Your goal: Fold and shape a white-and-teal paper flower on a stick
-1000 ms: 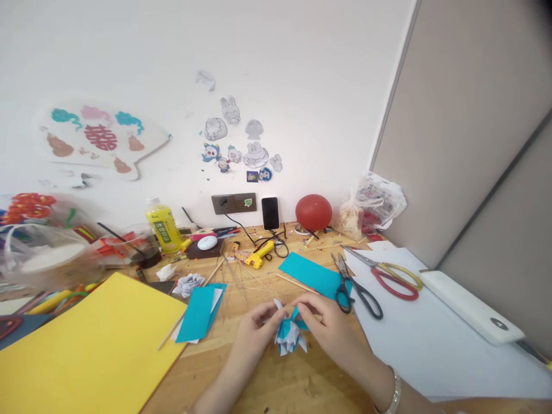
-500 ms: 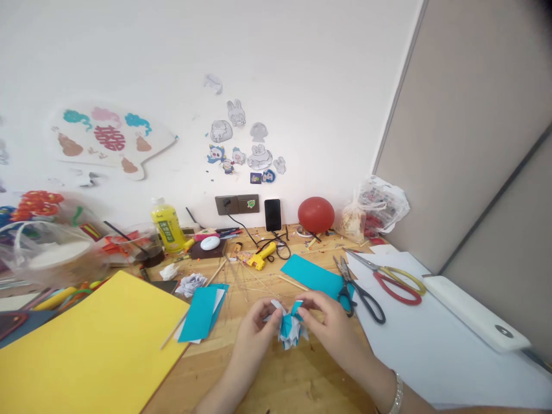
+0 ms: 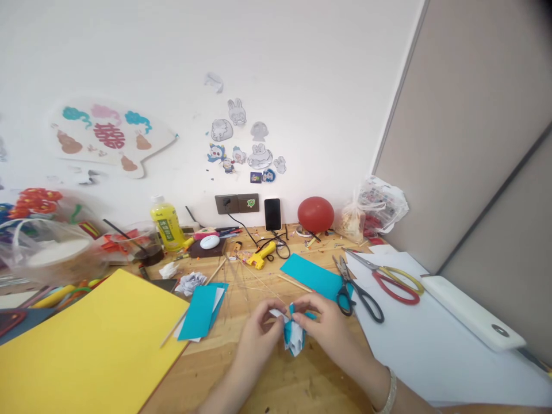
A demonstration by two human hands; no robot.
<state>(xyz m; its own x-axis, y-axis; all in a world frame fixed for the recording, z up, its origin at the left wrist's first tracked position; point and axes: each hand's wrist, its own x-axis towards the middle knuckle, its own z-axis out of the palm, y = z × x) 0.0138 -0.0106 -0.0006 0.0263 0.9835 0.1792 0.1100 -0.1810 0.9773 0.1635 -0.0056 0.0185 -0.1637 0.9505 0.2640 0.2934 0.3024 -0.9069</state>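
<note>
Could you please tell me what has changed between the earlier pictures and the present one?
The turquoise-and-white folded paper has turned between the hands and now looks narrower; its white strip, upright at first, leans over. The left hand and right hand hold it in every picture. The black-handled scissors, yellow glue gun and red balloon stayed.

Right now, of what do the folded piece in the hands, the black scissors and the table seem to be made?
Folded piece: likely paper, matte, with thin, creased blue and white flaps.
Black scissors: grey blades, probably metal; smooth dark handles, perhaps plastic.
Table: apparently wood, smooth, with visible grain and a soft sheen.
</note>
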